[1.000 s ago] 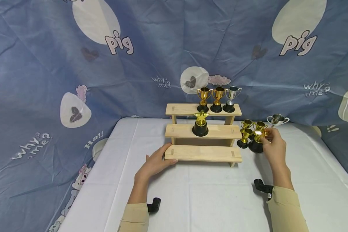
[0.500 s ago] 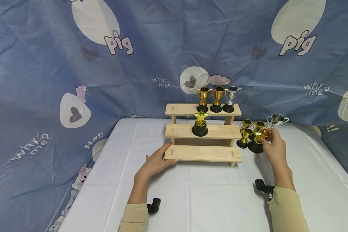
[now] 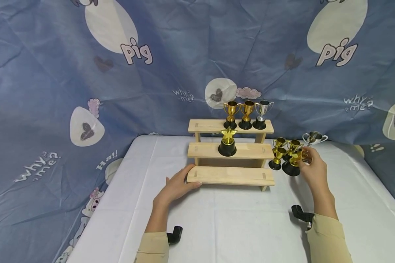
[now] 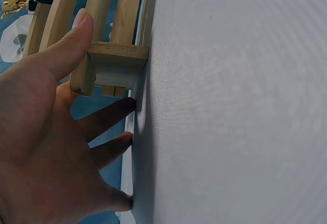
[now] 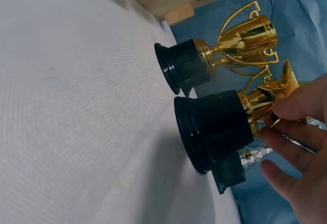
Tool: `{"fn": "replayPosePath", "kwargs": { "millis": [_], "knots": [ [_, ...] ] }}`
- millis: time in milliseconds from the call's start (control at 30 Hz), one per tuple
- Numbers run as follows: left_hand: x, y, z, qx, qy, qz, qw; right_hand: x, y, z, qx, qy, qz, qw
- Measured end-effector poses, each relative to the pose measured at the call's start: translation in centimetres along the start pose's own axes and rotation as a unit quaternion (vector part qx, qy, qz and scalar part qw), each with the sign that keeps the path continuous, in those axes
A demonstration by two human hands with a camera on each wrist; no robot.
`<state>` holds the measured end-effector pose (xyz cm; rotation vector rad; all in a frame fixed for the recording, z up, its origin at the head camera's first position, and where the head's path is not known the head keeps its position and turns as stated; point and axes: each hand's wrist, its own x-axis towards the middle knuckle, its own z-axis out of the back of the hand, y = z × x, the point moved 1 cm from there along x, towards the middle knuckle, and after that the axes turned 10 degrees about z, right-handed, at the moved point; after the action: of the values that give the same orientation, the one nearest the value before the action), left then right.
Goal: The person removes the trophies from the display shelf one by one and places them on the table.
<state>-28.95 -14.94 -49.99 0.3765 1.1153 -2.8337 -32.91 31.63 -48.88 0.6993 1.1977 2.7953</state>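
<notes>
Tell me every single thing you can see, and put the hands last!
Wooden stand: 1, pale, centre
Gold cups: 2, gold on black bases, top of the stand
Silver cup: 1, silver on black base, beside them
Star trophy: 1, gold on black base, middle of the stand
More gold cups: at least 3, gold, right of the stand
Second silver cup: 1, silver, far right
Second star trophy: 1, gold on black base, right of the stand
White cloth: 1, white, underneath
Printed cloth: 1, blue, behind
Wrist pieces: 2, black, low down
Sleeves: 2, beige, bottom edge
Left hand: 1, bare, gripping the stand
Right hand: 1, bare, pinching the second star trophy
</notes>
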Motion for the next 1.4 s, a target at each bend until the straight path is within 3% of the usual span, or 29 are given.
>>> {"fn": "replayPosePath", "kwargs": {
  "millis": [433,833,967,1400],
  "knots": [
    [-0.1,0.1,0.0,-0.003,0.001,-0.001,1.0000,0.1,0.7,0.6,0.007,-0.020,0.017,1.000],
    [-0.1,0.1,0.0,-0.011,0.004,-0.001,0.9999,0.3,3.3,0.9,0.040,-0.129,0.079,0.988],
    [-0.1,0.1,0.0,-0.010,0.004,-0.002,0.9999,0.0,4.7,0.6,0.052,-0.124,0.095,0.986],
    [0.0,0.1,0.0,-0.004,0.005,0.002,1.0000,-0.5,7.3,-2.1,0.096,-0.053,0.136,0.985]
  ]
}}
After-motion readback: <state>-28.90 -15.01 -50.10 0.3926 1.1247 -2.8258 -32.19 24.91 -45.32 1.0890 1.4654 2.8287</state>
